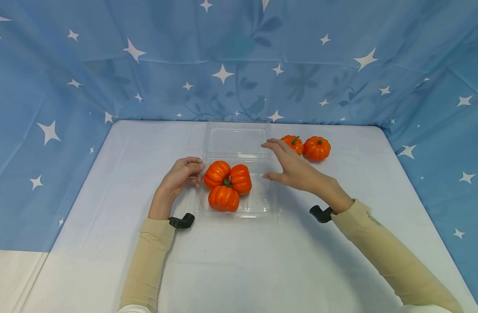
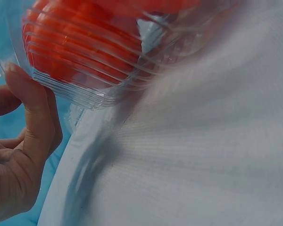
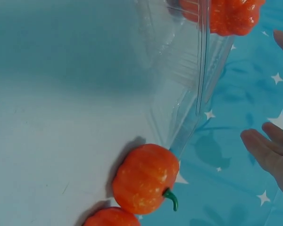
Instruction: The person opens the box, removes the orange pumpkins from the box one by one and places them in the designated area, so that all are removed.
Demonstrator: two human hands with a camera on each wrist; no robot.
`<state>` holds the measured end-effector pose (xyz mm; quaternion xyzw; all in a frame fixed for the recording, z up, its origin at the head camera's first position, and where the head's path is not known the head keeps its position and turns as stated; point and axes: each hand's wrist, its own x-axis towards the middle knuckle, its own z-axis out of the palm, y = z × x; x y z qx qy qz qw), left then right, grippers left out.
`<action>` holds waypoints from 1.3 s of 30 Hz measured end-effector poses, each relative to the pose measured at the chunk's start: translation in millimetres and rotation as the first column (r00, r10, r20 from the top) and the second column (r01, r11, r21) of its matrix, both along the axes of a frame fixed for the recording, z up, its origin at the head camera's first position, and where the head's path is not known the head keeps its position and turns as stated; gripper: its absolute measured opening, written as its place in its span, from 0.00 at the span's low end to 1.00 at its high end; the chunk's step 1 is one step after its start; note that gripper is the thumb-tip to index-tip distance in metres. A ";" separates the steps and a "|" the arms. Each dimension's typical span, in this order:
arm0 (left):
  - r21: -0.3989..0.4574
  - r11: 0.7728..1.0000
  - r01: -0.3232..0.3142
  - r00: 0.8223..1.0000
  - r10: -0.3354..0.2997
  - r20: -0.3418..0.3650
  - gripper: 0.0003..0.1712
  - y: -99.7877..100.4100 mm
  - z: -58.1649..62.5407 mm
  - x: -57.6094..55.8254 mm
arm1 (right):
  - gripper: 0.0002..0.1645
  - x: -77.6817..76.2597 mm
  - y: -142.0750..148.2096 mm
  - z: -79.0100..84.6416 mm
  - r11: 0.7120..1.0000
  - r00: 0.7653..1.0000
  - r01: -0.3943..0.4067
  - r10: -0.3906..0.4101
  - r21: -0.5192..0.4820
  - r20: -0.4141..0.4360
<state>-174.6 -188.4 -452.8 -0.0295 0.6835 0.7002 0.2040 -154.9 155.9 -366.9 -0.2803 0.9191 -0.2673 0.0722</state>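
A clear plastic box [image 1: 262,198] lies on the table, its lid [image 1: 239,141] folded back toward the far edge. Three small orange pumpkins, a rear one [image 1: 217,174], a right one [image 1: 241,179] and a front one [image 1: 224,200], cluster in its left part, stems together. My left hand [image 1: 179,177] holds the box's left rim, with a fingertip on the edge in the left wrist view. Over the box's right side hovers my right hand [image 1: 295,169], fingers spread and holding nothing. Beyond it sit two more pumpkins, one [image 1: 292,144] partly hidden by the hand, the other [image 1: 317,148] fully visible.
A white cloth [image 1: 239,269] covers the table. Behind and beside it hangs a blue curtain [image 1: 239,56] with white stars. Each wrist wears a black camera, a left one [image 1: 182,221] and a right one [image 1: 321,214].
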 end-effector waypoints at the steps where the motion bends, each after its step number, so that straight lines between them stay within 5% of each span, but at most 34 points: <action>1: -0.001 1.000 0.000 1.000 0.000 0.001 0.19 0.3 0.3 0.1 | 0.49 -0.2 -1.5 0.1 1.000 1.000 -0.004 0.004 0.008 0.007; 20: -0.019 1.000 0.010 1.000 -0.010 -0.001 0.22 0.4 1.1 0.9 | 0.41 -6.0 -40.5 -6.1 0.985 0.979 -0.157 0.146 0.069 0.145; 39: -0.045 0.999 0.023 0.999 -0.024 -0.026 0.16 -1.1 0.4 0.5 | 0.39 -15.7 -71.9 -16.7 0.958 0.950 -0.230 0.182 0.173 0.252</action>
